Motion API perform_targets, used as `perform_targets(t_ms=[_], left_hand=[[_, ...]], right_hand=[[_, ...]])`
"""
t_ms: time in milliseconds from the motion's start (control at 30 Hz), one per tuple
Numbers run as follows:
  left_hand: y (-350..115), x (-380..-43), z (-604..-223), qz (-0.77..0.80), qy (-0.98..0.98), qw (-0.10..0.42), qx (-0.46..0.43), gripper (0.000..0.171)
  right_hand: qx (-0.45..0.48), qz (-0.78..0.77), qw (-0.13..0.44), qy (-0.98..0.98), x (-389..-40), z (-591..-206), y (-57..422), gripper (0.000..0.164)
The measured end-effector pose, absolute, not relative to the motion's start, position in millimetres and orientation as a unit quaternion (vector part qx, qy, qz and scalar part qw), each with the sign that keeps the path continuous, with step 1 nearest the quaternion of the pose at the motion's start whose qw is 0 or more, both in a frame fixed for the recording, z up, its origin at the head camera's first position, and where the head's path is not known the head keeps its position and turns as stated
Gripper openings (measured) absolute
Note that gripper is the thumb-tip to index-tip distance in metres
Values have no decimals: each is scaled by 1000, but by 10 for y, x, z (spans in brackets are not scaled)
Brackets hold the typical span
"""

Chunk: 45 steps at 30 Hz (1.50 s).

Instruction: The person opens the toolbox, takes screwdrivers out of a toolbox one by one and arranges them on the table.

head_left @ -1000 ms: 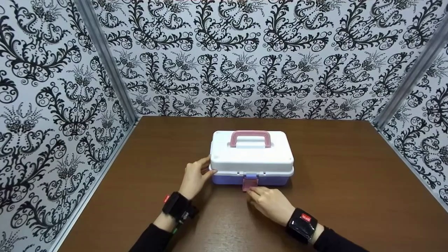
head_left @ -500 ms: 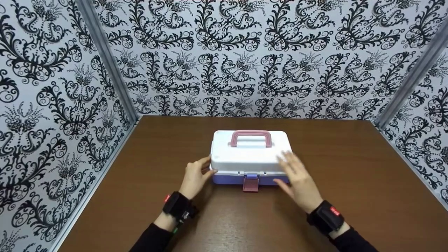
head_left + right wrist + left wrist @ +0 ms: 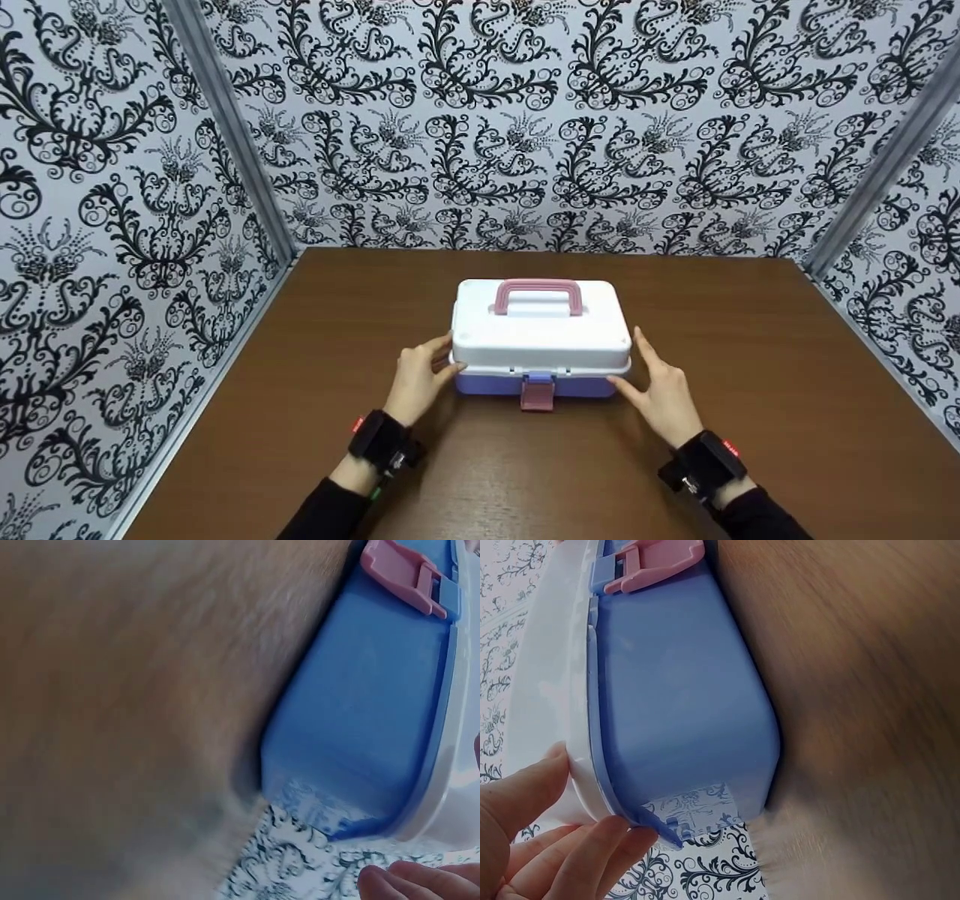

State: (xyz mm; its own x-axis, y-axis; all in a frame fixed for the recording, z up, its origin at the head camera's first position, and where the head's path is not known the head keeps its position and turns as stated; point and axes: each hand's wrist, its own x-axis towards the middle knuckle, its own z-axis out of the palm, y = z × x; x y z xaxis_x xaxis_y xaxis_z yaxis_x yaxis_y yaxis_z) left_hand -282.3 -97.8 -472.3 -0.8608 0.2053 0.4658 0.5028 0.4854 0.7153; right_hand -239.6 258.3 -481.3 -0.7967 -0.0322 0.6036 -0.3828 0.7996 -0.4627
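A plastic carrying case (image 3: 536, 349) with a white lid, blue-purple base and pink handle (image 3: 538, 286) stands upright on the table, its lid down. Its pink front latch (image 3: 538, 396) hangs unfastened, pointing down and outward. My left hand (image 3: 417, 381) grips the lid's rim at the left front corner. In the left wrist view the thumb (image 3: 536, 784) lies on the white edge and the fingers curl below it. At the right front corner my right hand (image 3: 664, 394) has thumb and fingers spread; the right wrist view shows its fingertips (image 3: 386, 885) apart from the base.
The brown wooden table (image 3: 337, 300) stretches around the case on all sides. Patterned black-and-white panels (image 3: 525, 135) close off the back, left and right, joined by grey metal posts (image 3: 240, 135).
My right hand has left the front latch, risen and swung to the case's right front corner. The left hand and the case have stayed in place.
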Motion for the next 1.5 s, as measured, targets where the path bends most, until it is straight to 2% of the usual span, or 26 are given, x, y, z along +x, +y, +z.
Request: perform_targets(t_ms=[167, 333, 600, 700, 833, 933, 1133, 1500], left_hand=[[-982, -2836, -4721, -459, -849, 159, -207, 50], [-990, -2846, -4699, -459, -850, 147, -213, 49], [-1087, -2869, -4588, -456, -856, 78, -231, 62], [-1120, -2908, -4535, -448, -864, 69, -218, 60], [-1134, -3000, -4447, -421, -882, 103, -183, 43], [-1119, -3103, -4369, -416, -886, 123, -167, 37], [-1081, -3378, -4299, -412, -878, 122, -209, 48], [-1038, -3696, -4340, -419, -877, 57, -228, 53]], right_hand=[[104, 347, 272, -892, -2421, -4830, 2570, 69], [91, 377, 258, -885, -2434, -4829, 2557, 62], [80, 396, 252, -879, -2462, -4836, 2557, 54], [79, 398, 255, -878, -2470, -4845, 2562, 52], [83, 399, 259, -876, -2477, -4848, 2562, 51], [84, 396, 267, -874, -2484, -4842, 2565, 50], [84, 398, 273, -872, -2501, -4834, 2571, 48], [89, 397, 274, -871, -2499, -4817, 2580, 48]])
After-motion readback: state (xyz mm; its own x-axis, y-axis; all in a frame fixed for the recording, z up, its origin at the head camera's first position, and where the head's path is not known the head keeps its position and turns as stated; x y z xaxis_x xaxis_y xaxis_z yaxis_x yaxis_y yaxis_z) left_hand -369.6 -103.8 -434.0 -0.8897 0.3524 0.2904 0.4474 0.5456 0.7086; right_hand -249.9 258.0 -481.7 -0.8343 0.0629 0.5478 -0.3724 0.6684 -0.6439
